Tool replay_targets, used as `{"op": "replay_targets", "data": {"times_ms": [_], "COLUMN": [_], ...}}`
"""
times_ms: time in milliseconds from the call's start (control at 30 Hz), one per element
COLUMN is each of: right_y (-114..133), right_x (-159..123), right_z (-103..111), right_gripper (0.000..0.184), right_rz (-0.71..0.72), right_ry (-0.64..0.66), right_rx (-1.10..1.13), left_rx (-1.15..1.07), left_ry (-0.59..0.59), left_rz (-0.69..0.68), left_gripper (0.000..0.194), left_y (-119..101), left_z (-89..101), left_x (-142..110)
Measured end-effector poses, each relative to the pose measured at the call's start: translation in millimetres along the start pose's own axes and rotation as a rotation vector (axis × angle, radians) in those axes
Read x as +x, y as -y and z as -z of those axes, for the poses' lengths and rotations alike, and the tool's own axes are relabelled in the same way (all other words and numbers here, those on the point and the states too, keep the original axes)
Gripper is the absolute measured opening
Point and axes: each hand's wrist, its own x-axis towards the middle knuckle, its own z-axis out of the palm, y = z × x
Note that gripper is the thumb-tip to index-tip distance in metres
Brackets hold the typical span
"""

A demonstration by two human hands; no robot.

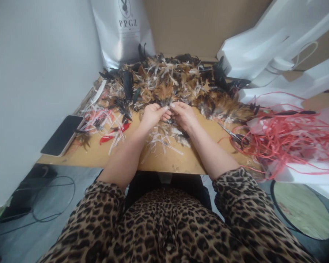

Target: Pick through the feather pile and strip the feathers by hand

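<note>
My left hand (155, 114) and my right hand (182, 114) meet over the middle of the table, fingertips pinched close together. Brown and black feathers (164, 94) fan out just beyond the fingertips, and both hands appear closed on their base; the exact grip is too small to make out. Behind them lies a wide heap of brown, white and black feathers (178, 71). Below my hands, on the table, are pale feathers and thin whitish strips (160, 140). Dark-handled scissors (234, 136) lie open to the right of my right hand.
A phone (62, 136) lies at the table's left edge, near red feathers (106, 139) and pale strips. A tangle of red plastic strings (293, 135) covers the right side. A silver bag (126, 40) stands at the back, white foam pieces (249, 47) at the back right.
</note>
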Motion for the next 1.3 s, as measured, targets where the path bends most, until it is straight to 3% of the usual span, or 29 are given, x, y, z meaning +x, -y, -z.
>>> {"op": "replay_targets", "data": {"times_ms": [167, 533, 800, 1000, 1133, 1300], "right_y": [-1.9, 5.7, 9.3, 5.6, 5.0, 11.0], "right_x": [-1.0, -4.0, -5.6, -5.7, -6.3, -9.0], "right_z": [-2.6, -2.0, -1.4, -5.0, -5.5, -1.0], "right_gripper": [0.028, 0.028, 0.030, 0.033, 0.031, 0.031], "right_rz": [0.101, 0.081, 0.204, 0.174, 0.164, 0.378], "right_ry": [-0.022, 0.022, -0.012, -0.044, -0.043, 0.031], "right_rx": [0.021, 0.024, -0.175, -0.152, -0.153, -0.463], "left_rx": [0.023, -0.077, 0.107, 0.075, 0.004, -0.208], "left_ry": [-0.002, 0.117, 0.102, 0.074, 0.068, 0.008], "left_rz": [0.011, 0.091, -0.003, -0.012, 0.052, 0.157], "left_gripper": [0.023, 0.024, 0.023, 0.024, 0.021, 0.019], "left_y": [-1.1, -0.7, 1.8, 4.4, 6.5, 4.2], "left_z": [-3.5, 3.2, 1.2, -2.0, -1.2, 3.5], "left_x": [-1.8, -3.6, -2.8, -2.7, -0.7, 1.1]}}
